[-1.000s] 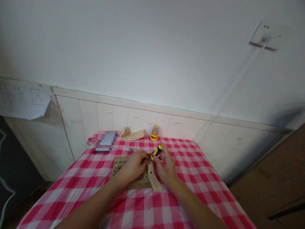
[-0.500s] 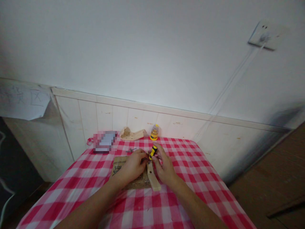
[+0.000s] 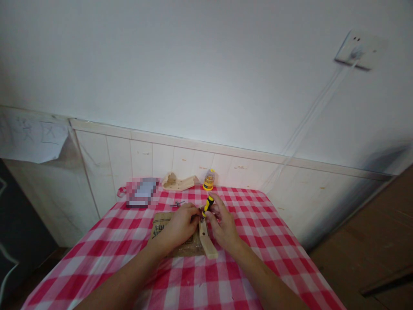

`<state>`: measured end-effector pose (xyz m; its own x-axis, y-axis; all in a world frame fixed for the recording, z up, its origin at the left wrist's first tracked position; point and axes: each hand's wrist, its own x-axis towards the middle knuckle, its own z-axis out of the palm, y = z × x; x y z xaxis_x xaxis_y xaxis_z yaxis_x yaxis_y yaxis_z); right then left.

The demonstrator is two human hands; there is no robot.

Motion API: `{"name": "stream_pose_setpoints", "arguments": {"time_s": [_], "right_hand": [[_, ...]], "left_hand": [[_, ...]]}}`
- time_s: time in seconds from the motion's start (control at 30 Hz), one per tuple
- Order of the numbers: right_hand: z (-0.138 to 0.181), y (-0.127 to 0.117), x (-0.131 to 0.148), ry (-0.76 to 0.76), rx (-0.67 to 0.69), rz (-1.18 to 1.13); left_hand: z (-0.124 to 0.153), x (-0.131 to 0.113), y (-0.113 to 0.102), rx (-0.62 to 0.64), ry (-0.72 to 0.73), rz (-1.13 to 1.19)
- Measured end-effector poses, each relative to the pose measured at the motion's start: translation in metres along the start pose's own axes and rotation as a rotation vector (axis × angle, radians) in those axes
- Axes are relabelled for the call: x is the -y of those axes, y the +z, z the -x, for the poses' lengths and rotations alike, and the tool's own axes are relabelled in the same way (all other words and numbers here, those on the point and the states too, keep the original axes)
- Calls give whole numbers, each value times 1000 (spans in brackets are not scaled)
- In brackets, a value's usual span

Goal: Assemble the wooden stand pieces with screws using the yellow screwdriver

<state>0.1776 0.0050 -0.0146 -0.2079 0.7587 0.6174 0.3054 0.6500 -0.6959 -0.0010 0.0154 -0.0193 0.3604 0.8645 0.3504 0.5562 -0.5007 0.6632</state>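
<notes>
In the right hand (image 3: 224, 227), a yellow-and-black screwdriver (image 3: 208, 206), handle held narrowly between thumb and fingers. A second ago, leaning farther toward the right edge of the table (image 3: 264, 245); now steeper, with those fingers drawn in closer. Since half a second ago, hardly any shift. By judgement, a settling into driver work: better lined up over the angled wooden piece (image 3: 208, 245), though with tip and contact too hidden to confirm.

At the wooden piece's far end, the left hand (image 3: 183, 224), fingers bunched narrow beside the screwdriver's lower end; whether gripping wood or something small, cannot tell. Roughly midway between the table's left and right edges, the wooden piece itself, at the right side of a brown printed sheet (image 3: 162, 218), near end angled rightward toward the near edge. Unchanged along the far edge: a second wooden piece (image 3: 179, 185), a yellow-based bottle (image 3: 209, 181) and, toward the far left corner, a pixelated flat object (image 3: 143, 192). Just beyond the sheet, small metal pieces (image 3: 176, 204).
</notes>
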Motion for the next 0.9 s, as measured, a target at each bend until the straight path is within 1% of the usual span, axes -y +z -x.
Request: {"name": "stream_pose_setpoints", "arguments": {"time_s": [0.2,0.4,0.53,0.73,0.9], "right_hand": [[0,-2,2,7,-12,24],[1,-1,0,51,-7,-4],[1,0,0,62,-42,7],[0,2,0,27,-87,39],[5,1,-5,-14,-106,92]], "left_hand": [[0,-1,-1,-4,-7,-13],[0,-1,0,4,-17,-16],[0,-1,0,7,-8,-18],[1,-3,-1,-4,-17,-25],[1,-3,-1,-4,-20,-13]]}}
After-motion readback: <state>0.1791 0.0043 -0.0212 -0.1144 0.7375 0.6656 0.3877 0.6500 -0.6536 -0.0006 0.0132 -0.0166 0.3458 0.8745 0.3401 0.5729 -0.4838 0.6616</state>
